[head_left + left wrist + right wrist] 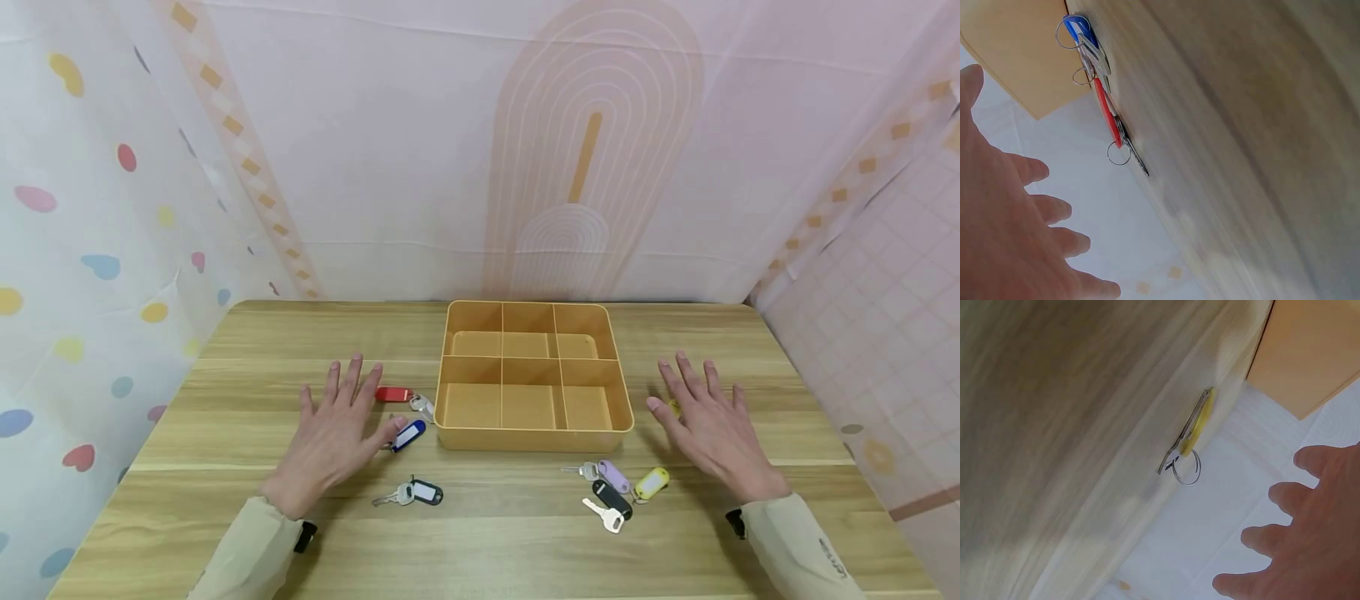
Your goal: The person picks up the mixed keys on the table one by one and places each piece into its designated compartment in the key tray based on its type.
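My left hand (333, 437) is spread with fingers straight over the table's left side and holds nothing. Close by its fingers lie a red key tag (393, 394) and a blue key tag (408, 435), each with metal keys. My right hand (712, 429), likewise spread and holding nothing, is on the right; it partly hides a yellow key tag in the head view. The right wrist view shows that yellow tag (1199, 425) with its key and ring on the wood. Between the hands stands an orange-tan box (534, 440) divided into several bare compartments.
A dark tag (427, 492) with a key lies at front left. Toward the front right are a purple tag (614, 476), a black tag (612, 498) and another yellow tag (652, 482) with keys. A patterned cloth (390, 150) hangs behind the wooden table (510, 533).
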Demonstrator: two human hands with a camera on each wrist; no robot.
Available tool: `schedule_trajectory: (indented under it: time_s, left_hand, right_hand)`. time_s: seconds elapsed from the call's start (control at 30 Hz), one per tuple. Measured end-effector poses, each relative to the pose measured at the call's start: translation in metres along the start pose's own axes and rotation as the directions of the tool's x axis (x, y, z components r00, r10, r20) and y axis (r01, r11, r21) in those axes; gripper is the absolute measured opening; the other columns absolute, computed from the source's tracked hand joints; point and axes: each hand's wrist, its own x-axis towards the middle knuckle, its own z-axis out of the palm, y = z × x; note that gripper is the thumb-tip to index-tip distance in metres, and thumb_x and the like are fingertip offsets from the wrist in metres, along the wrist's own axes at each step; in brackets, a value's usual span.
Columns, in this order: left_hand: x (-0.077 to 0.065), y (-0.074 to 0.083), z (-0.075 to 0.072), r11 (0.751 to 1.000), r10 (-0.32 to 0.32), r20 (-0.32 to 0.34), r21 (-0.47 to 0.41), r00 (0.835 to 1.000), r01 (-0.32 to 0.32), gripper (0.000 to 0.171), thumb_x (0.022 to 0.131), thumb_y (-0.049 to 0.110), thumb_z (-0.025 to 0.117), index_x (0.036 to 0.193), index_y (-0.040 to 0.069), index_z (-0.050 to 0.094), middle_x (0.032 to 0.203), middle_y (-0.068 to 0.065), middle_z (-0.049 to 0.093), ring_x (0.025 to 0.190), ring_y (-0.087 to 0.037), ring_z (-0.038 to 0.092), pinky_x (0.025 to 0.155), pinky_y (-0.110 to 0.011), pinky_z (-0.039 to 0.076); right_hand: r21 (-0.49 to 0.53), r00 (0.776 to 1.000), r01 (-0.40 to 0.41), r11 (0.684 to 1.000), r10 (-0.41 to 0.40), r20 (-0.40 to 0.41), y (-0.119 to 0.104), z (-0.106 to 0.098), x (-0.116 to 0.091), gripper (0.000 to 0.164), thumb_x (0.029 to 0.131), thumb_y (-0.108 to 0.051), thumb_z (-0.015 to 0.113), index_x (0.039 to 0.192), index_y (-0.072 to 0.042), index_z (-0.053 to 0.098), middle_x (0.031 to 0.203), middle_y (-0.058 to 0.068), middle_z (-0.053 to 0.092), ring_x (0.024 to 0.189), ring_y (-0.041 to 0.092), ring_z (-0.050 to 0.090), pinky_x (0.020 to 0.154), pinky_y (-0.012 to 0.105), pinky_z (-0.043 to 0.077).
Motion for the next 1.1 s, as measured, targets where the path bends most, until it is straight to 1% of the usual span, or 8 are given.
schedule_trajectory:
  time_s: [0.23,0.4,0.57,0.7,0.83,1.0,1.1]
  left_hand:
    - [-0.002,-0.001,-0.001,1.0,0.002,-0.006,0.007,1.0,-0.002,0.09,0.102,0.068,0.042,0.166,0.008,0.021,0.171,-0.024,0.007,0.154,-0.052,0.007,0.113,-0.082,0.004]
    - [-0.004,-0.002,-0.003,1.0,0.016,-0.025,0.009,1.0,-0.016,0.091,0.102,0.068,0.043,0.166,0.008,0.021,0.171,-0.024,0.008,0.154,-0.052,0.009,0.113,-0.083,0.007]
    - [-0.005,-0.002,-0.006,0.999,0.032,-0.036,0.0,0.999,-0.032,0.09,0.102,0.067,0.045,0.166,0.008,0.021,0.171,-0.022,0.006,0.155,-0.05,0.006,0.113,-0.082,0.008]
    - [-0.008,-0.004,-0.008,0.999,0.041,-0.046,-0.013,0.998,-0.042,0.088,0.103,0.064,0.046,0.165,0.007,0.021,0.172,-0.02,0.004,0.155,-0.049,0.005,0.115,-0.08,0.007]
    - [-0.008,-0.008,-0.01,0.999,0.043,-0.046,-0.027,0.998,-0.044,0.088,0.103,0.062,0.047,0.165,0.006,0.021,0.172,-0.019,0.002,0.155,-0.049,0.005,0.116,-0.078,0.007]
    - [-0.008,-0.014,-0.01,0.998,0.055,-0.064,-0.023,0.996,-0.056,0.086,0.103,0.055,0.055,0.164,0.004,0.023,0.171,-0.022,0.009,0.155,-0.05,0.01,0.116,-0.077,0.012]
    - [-0.008,-0.017,-0.011,0.997,0.067,-0.079,-0.019,0.995,-0.069,0.085,0.103,0.055,0.055,0.163,0.002,0.026,0.17,-0.024,0.014,0.154,-0.05,0.014,0.116,-0.077,0.016]
  right_hand:
    - [0.03,1.0,0.006,1.0,-0.006,0.005,-0.006,-0.001,-0.001,0.071,0.111,-0.052,0.033,0.165,-0.009,0.022,0.17,0.021,0.012,0.152,0.056,0.008,0.111,0.083,0.004]
    - [0.045,1.0,0.016,0.999,-0.016,0.0,-0.01,-0.002,-0.003,0.069,0.111,-0.051,0.033,0.165,-0.008,0.023,0.17,0.021,0.014,0.152,0.056,0.009,0.112,0.082,0.005]
    - [0.073,0.999,0.033,0.997,-0.033,-0.005,-0.015,-0.003,-0.005,0.068,0.112,-0.048,0.034,0.164,-0.006,0.025,0.17,0.02,0.016,0.152,0.055,0.012,0.113,0.082,0.009]
    - [0.131,0.999,0.052,0.99,-0.052,-0.007,-0.02,-0.002,-0.006,0.066,0.112,-0.046,0.035,0.164,-0.007,0.025,0.17,0.02,0.019,0.152,0.054,0.014,0.113,0.081,0.01]
    - [0.203,0.998,0.066,0.977,-0.067,-0.001,-0.025,-0.001,-0.006,0.065,0.112,-0.044,0.037,0.164,-0.007,0.026,0.17,0.02,0.019,0.153,0.053,0.014,0.114,0.08,0.009]
    - [0.269,0.995,0.094,0.959,-0.097,-0.003,-0.029,0.002,-0.006,0.062,0.112,-0.041,0.039,0.165,-0.011,0.026,0.17,0.018,0.021,0.153,0.051,0.015,0.112,0.082,0.012]
    - [0.3,0.993,0.118,0.947,-0.119,-0.013,-0.031,0.005,-0.005,0.061,0.112,-0.038,0.04,0.165,-0.012,0.026,0.169,0.018,0.023,0.153,0.051,0.016,0.111,0.082,0.013]
